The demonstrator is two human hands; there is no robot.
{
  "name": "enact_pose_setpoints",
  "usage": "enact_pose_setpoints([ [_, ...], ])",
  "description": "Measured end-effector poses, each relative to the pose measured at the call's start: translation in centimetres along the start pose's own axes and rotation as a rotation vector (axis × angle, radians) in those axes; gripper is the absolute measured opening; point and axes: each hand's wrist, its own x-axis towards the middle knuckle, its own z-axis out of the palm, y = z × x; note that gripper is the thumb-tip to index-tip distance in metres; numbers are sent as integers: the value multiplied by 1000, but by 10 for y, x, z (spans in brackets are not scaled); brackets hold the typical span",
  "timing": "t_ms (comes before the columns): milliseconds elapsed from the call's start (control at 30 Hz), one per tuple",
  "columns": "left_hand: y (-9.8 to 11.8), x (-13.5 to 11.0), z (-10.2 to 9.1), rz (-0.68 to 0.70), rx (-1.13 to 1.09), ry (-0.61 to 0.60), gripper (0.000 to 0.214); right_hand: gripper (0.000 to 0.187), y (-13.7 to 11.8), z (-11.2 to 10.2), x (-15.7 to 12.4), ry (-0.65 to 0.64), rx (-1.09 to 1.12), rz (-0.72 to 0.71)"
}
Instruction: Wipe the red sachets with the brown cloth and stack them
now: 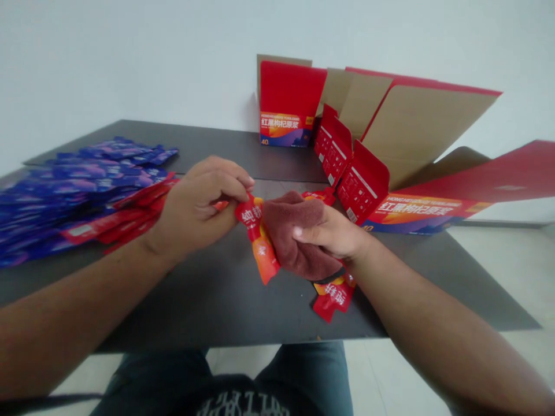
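Two bare hands together above the dark tabletop (217, 306): left hand (202, 211) pinched shut on the top end of a red-orange sachet (262, 254), right hand (329, 231) clamped on a folded maroon terry cloth (295, 237) against the sachet's side. Firm pinch at one end, cloth wrapped close — sachet steady mid-table. Off to the left, heaped purple sachets (78, 185) and red sachets (125, 219); behind, an opened red carton (416, 127).

Item one: your left hand (203, 208), fingers (229, 184) curled into a pinch. Item two: your right hand (327, 231), back upward, thumb (306, 233) pointing inward (the two hands close together). Your bare left forearm (82, 306) and right forearm (437, 323) angle in from the lower corners.
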Motion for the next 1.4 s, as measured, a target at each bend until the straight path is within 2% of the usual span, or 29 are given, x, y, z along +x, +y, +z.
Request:
enact_pose_setpoints([
  [100, 10, -5, 10, -102, -81, -42, 12, 55, 7, 3, 1, 25, 66, 19],
  [233, 15, -16, 21, -269, -91, -143, 11, 54, 9, 6, 5, 23, 42, 75],
  [333, 11, -25, 34, -386, -243, -58, 19, 56, 11, 9, 8, 92, 74, 93],
  [433, 9, -31, 46, -725, -545, 81, 21, 56, 14, 12, 10, 200, 128, 92],
  [500, 9, -33, 49, -907, -661, 88, 12, 53, 15, 14, 11, 268, 153, 87],
  [533, 9, -33, 49, -942, -681, 66, 10, 52, 15, 15, 12, 299, 159, 82],
  [600, 10, -34, 47, -921, -641, -19, 16, 52, 16, 15, 13, 341, 153, 75],
  [700, 9, -34, 43, -807, -432, -150, 19, 55, 16, 16, 14, 362, 135, 78],
  [767, 8, -32, 41, -763, -307, -193, 20, 54, 16, 18, 13, 355, 123, 92],
  [900, 9, -29, 39, -763, -208, -233, 20, 50, 14, 22, 12, 336, 128, 128],
  [1067, 8, -30, 39, -758, -235, -197, 19, 49, 12, 21, 10, 320, 93, 149],
  [1200, 7, -34, 41, -796, -278, -170, 19, 37, 1, 10, 8, 414, -178, 85],
  [1300, 9, -34, 41, -806, -282, -193, 18, 27, -8, 5, 6, 542, -585, -3],
  [1400, 12, -32, 41, -791, -286, -231, 18, 18, -10, 11, 4, 558, -1002, -65],
])
